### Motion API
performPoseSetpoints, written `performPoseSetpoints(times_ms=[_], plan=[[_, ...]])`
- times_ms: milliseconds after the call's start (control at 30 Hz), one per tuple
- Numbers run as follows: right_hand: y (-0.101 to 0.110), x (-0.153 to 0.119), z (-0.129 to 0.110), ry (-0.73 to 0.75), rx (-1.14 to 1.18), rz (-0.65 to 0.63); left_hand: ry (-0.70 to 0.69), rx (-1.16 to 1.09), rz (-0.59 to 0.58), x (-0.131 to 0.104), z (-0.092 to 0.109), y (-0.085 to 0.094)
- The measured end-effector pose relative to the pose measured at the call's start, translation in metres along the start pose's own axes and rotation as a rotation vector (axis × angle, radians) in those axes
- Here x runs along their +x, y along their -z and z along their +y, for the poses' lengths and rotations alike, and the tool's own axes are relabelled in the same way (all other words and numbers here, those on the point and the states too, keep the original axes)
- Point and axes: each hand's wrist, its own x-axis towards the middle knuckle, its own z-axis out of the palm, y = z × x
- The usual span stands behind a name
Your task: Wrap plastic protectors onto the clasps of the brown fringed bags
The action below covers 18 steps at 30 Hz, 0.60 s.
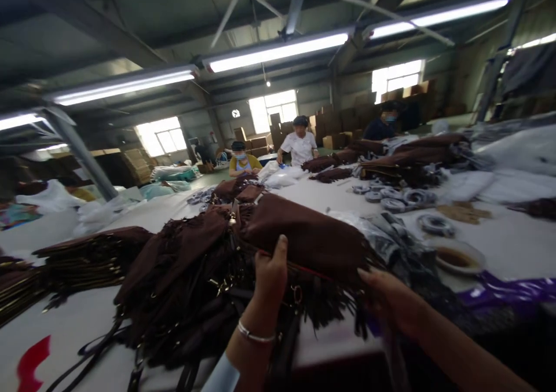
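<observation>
A dark brown fringed bag [308, 233] is held up in front of me, tilted down to the right. My left hand [271, 267] grips its near edge, thumb on top and fingers hidden underneath. At the bag's right end my right hand [391, 296] pinches the corner beside the fringe. Tassels hang below the bag, and a metal ring [297, 295] shows under it. To the left, a heap of brown fringed bags [174, 259] with straps and gold-coloured clasps lies on the white table [82, 328].
Flat stacks of brown pieces [93, 259] lie at left. Grey coiled rolls [435, 225], a roll of tape [458, 259], clear plastic and purple plastic [512, 290] lie at right. A red strip [32, 360] is near left. Several people sit across the table.
</observation>
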Motion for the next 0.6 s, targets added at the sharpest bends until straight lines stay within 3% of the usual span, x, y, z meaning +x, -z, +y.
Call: performPoseSetpoints(times_ms=[67,133,200,267,367,433,600], plan=[[0.000,0.027,-0.017,0.143,-0.059,0.053,-0.075,0.085,0.219,0.001,0.002,0.008],[0.000,0.051,-0.020,0.309,-0.226,0.244,-0.023,0.105,0.357,0.002,-0.011,0.018],[-0.003,0.064,-0.008,0.448,-0.397,0.436,0.112,0.066,0.365,-0.001,-0.034,0.031],[-0.009,0.067,0.016,0.509,-0.586,0.458,0.246,-0.019,0.311,-0.008,-0.059,0.042],[-0.018,0.069,0.056,0.430,-0.885,0.297,0.362,-0.142,0.278,-0.016,-0.083,0.053],[-0.022,0.075,0.074,0.328,-1.032,0.272,0.386,-0.145,0.288,-0.018,-0.088,0.056],[-0.025,0.101,0.076,0.194,-1.237,0.353,0.479,-0.004,0.317,-0.016,-0.084,0.057]])
